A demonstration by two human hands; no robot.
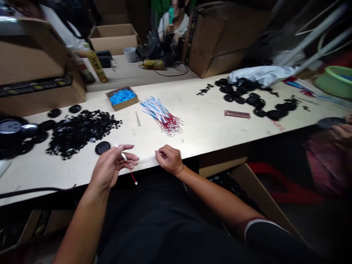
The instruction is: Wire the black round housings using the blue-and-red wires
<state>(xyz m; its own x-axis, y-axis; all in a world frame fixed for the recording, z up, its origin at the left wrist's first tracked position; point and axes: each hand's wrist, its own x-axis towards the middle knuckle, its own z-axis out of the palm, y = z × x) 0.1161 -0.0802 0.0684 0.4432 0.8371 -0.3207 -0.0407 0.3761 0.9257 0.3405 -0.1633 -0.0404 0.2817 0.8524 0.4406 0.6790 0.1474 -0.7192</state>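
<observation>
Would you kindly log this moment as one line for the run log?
left hand: holds red wire | right hand: curled at table edge | nearby: red-and-white wire bundle, black disc

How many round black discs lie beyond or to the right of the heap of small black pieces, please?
3: two discs beyond the heap, and one disc right of it, near the left hand. Others could be hidden.

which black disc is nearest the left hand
The lone round black disc just beyond the left hand; it lies apart from the heap of small black pieces; other discs sit farther away.
</observation>
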